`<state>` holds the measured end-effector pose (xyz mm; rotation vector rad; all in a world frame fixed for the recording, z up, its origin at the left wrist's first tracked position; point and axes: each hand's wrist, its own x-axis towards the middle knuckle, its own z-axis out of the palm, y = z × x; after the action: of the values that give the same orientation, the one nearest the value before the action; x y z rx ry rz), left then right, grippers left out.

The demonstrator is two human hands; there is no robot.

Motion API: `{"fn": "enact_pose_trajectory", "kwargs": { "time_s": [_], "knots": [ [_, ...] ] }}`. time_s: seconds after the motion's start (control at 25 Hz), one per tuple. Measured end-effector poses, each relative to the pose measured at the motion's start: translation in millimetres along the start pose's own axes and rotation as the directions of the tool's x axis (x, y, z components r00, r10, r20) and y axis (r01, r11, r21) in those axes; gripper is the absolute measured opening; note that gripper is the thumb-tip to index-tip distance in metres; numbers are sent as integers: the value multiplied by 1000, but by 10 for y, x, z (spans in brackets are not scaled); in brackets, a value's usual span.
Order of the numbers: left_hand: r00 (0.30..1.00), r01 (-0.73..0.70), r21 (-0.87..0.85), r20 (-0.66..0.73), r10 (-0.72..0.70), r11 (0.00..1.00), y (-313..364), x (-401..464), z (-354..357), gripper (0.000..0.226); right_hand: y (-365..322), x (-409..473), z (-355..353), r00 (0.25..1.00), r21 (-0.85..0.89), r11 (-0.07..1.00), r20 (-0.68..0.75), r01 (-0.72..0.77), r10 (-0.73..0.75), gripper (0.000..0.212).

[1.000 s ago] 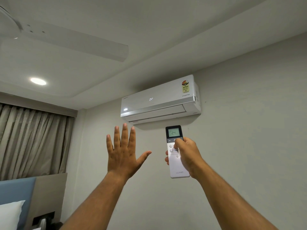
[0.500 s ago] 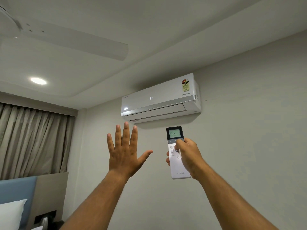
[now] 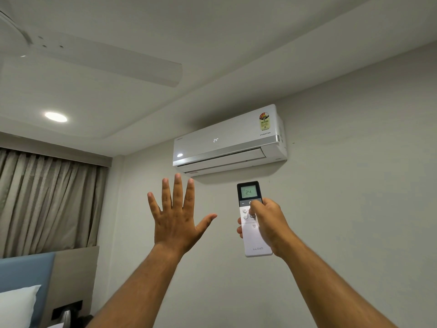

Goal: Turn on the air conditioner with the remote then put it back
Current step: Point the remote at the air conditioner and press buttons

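below the wall-mounted air conditioner [image 3: 228,140], right hand [image 3: 268,224] is wrapped around the lloyd remote [image 3: 253,218], thumb on the power key; both the remote screen and the unit panel read 24. judgement: unit looks powered, louvre barely parted. to do this step well, keep the remote's top aimed at the unit, press once only, then wait for the flap to open. left hand [image 3: 176,221] is raised, fingers fully spread, holding and touching nothing.
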<state>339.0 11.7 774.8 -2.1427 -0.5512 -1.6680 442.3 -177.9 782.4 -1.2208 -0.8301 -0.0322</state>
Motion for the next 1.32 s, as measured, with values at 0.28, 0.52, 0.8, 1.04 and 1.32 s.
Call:
{"fn": "enact_pose_trajectory", "kwargs": {
  "time_s": [0.28,0.52,0.8,1.04,1.32],
  "knots": [
    [1000,-11,-11,-14,10,1000,-10,-3,11,99,2,19,18,1000,-2,1000,0,7,-7,11],
    [1000,-14,-28,-17,14,1000,1,38,20,99,9,15,16,1000,6,1000,0,7,-7,11],
    [999,-32,-22,-8,32,999,20,20,33,97,45,18,17,1000,-4,1000,-2,9,-9,11],
    [999,-32,-14,-5,32,999,-7,11,44,96,65,4,46,1000,11,1000,-2,1,-1,10],
    [1000,-28,-11,-2,28,1000,-43,14,83,96,88,16,68,1000,2,1000,-6,-2,2,7]
  ]
}}
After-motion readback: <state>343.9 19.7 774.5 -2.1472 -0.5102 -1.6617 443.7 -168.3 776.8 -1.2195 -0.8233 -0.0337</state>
